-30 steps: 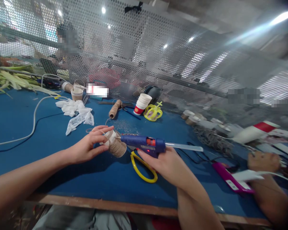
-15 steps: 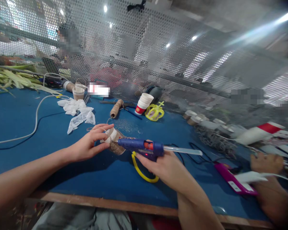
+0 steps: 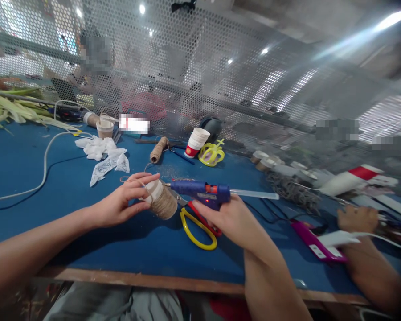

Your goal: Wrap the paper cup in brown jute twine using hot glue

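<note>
Rough twine (image 3: 166, 207) on a matt paper cup (image 3: 155, 191), smooth plastic glue gun (image 3: 190, 189), perforated metal screen (image 3: 173, 58)

Glue gun (image 3: 200, 191): grip hidden inside right hand (image 3: 225, 218); whether nozzle (image 3: 167, 184) touches cup (image 3: 164, 205), too small to tell. Cup's pale end partly covered by left hand (image 3: 125, 199). Scissors (image 3: 200, 245): red handle partly behind right hand, blades mostly hidden. Left forearm (image 3: 43, 243) cut off by left edge, right forearm (image 3: 270, 278) by bottom edge. Co-worker's hand (image 3: 357, 219) blurred, anything held unclear. Figure (image 3: 95, 55) behind mesh (image 3: 173, 67) blurred.
</note>
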Demonstrator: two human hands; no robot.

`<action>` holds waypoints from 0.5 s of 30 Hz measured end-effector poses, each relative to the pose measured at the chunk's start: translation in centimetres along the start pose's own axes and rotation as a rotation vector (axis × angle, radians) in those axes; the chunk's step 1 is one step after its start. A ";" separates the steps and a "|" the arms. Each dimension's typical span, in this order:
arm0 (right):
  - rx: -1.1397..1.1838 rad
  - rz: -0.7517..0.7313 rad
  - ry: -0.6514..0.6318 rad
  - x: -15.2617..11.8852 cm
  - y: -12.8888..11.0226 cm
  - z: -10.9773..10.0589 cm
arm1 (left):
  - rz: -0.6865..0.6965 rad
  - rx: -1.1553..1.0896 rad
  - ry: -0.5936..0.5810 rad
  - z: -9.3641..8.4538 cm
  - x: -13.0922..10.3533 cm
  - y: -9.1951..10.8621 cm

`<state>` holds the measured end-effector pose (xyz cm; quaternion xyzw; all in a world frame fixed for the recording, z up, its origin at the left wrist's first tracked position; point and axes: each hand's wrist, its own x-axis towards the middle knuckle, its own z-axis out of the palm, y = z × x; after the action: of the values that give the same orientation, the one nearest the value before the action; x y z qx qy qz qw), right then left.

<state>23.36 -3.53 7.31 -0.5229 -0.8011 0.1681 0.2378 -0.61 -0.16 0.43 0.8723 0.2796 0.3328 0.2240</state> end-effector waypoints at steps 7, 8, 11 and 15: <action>-0.027 -0.038 0.003 -0.6 0.1 0.4 | -0.029 -0.011 0.021 0.2 0.0 -0.3; -0.056 -0.056 0.009 -0.6 0.2 0.5 | -0.035 -0.012 0.034 0.3 0.0 -0.5; -0.108 -0.073 0.024 -0.9 0.3 1.1 | -0.046 -0.014 0.073 0.6 -0.1 -0.8; -0.193 -0.168 0.050 -0.9 0.3 1.5 | -0.051 -0.001 0.090 0.7 -0.1 -1.1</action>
<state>23.07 -4.26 5.72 -0.4784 -0.8484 0.0563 0.2196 -0.52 0.45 -0.69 0.8490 0.3116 0.3657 0.2200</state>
